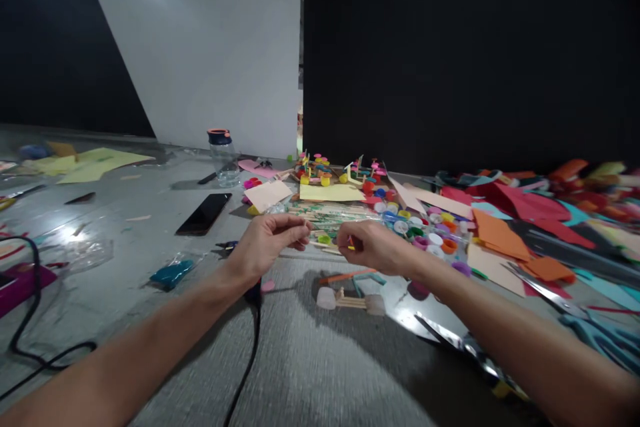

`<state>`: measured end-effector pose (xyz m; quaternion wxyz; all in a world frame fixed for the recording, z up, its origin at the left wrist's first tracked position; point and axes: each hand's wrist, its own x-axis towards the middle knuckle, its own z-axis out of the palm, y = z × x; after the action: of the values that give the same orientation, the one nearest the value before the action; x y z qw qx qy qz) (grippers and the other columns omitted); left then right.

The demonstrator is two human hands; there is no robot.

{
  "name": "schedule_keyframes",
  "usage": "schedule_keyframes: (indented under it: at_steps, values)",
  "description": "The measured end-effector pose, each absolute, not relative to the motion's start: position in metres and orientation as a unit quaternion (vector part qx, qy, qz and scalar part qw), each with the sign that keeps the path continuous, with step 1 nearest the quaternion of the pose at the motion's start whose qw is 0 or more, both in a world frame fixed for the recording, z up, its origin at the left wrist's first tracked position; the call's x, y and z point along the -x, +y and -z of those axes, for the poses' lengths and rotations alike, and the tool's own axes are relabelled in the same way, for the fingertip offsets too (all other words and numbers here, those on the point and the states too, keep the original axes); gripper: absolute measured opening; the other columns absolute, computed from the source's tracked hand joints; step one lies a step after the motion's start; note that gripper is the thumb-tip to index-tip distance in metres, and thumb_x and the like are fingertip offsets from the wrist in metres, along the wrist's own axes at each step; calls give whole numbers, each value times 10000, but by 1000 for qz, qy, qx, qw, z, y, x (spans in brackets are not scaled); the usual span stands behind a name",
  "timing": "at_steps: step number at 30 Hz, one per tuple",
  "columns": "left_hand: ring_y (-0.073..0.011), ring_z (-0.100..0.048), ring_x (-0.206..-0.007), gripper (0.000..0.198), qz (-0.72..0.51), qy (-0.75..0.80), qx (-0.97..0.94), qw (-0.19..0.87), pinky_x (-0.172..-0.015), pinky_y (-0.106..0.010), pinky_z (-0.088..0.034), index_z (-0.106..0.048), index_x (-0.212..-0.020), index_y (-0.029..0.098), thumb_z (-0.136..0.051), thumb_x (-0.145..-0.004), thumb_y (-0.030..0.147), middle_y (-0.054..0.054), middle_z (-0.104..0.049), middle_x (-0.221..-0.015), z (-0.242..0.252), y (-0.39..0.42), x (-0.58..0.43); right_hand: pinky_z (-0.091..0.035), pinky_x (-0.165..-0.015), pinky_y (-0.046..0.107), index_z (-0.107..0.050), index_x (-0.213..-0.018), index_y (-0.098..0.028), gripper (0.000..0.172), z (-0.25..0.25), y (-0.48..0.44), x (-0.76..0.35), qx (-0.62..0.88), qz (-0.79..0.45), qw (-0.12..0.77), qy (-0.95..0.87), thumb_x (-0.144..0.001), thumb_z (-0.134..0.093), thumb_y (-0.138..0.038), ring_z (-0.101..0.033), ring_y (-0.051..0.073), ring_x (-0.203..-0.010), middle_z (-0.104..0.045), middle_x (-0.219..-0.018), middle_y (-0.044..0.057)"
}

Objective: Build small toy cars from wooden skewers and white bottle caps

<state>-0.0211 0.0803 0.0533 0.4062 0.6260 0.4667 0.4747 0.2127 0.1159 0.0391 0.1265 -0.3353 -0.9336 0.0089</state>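
Over the middle of the table, my left hand (270,240) is closed, thumb and fingertips pinched together; whatever is between them is too small to make out. Opposite it, a short gap away, my right hand (370,245) has its fingers curled in, and their contents are hidden. Thin wooden sticks (325,213) lie in a loose pile just beyond both hands. Below my right hand sits a small stick frame (351,302) with a whitish cap at either end. A dark tool with a black cord (256,327) is partly covered by my left wrist.
Coloured bottle caps (435,240) and orange paper (500,233) spread to the right, with scissors (450,337) near my right forearm. A phone (204,214), a water bottle (225,159) and a bag of teal material (173,273) are left. Small cap-wheeled models (315,173) stand behind.
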Motion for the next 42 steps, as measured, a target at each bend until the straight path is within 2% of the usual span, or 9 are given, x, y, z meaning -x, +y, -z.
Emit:
schedule_keyframes:
  at_steps: [3,7,13,19,22,26,30,34,42]
  values:
    - [-128,-615,-691,255,-477,462,-627,408,-624,-241,-515,-780,-878,162,-746,-764,388,-40,-729,-844,-60,79,24,-496,-636,269,-637,-1018,-159,94,-43,112,-217,310,20,170,-935,-989,-552,-188,-599,122,-689,-648,-847,3]
    - [-105,-551,-604,219,-436,462,-641,431,-573,-226,-461,-781,-842,146,-757,-758,347,-20,-689,-719,-61,80,24,-439,-679,293,-662,-1026,-169,221,-52,105,-222,268,82,190,-941,-1023,-441,-163,-593,151,-784,-655,-941,64]
    - [-125,-583,-551,312,-314,438,-644,543,-582,-266,-520,-693,-647,125,-752,-744,415,-15,-624,-575,-53,81,16,-371,-650,348,-689,-1056,-142,284,-76,92,-224,234,184,162,-941,-1013,-411,-103,-530,208,-791,-624,-985,123]
    - [-112,-595,-544,346,-246,425,-631,600,-483,-214,-472,-750,-802,131,-761,-747,472,-16,-648,-679,-47,79,11,-374,-673,377,-703,-1014,-144,229,-87,83,-222,217,182,138,-949,-997,-477,-115,-498,241,-819,-626,-936,116]
    - [-111,-609,-552,326,-231,416,-628,615,-460,-196,-450,-750,-799,132,-774,-738,452,-41,-691,-741,-50,76,9,-394,-712,392,-705,-1021,-173,223,-87,79,-224,232,136,173,-948,-1000,-485,-145,-512,253,-867,-644,-971,114]
    - [-109,-631,-548,373,-254,397,-619,628,-501,-200,-487,-725,-761,135,-751,-748,507,-35,-696,-716,-56,63,3,-414,-775,429,-683,-1038,-145,248,-82,64,-224,323,42,306,-895,-1027,-449,-223,-535,273,-959,-617,-1129,175]
    - [-107,-666,-550,401,-270,366,-614,645,-554,-216,-536,-730,-786,136,-747,-767,536,-38,-722,-787,-62,46,-6,-437,-594,324,-659,-789,-182,316,-74,41,-219,379,-160,360,-837,-1008,-534,-372,-576,180,-697,-649,-781,62]
    - [-114,-693,-561,339,-274,339,-613,659,-559,-203,-547,-757,-820,140,-768,-788,477,-41,-741,-768,-64,38,-17,-336,-406,238,-605,-719,-196,377,-72,29,-217,374,-363,360,-774,-969,-567,-475,-455,99,-455,-550,-544,-36]
    - [-143,-723,-653,278,-277,322,-572,702,-641,-242,-578,-780,-824,140,-753,-829,416,-71,-770,-851,-58,37,-31,-370,-410,222,-602,-690,-189,347,-64,29,-227,358,-501,414,-671,-863,-714,-469,-517,93,-437,-622,-554,-18]
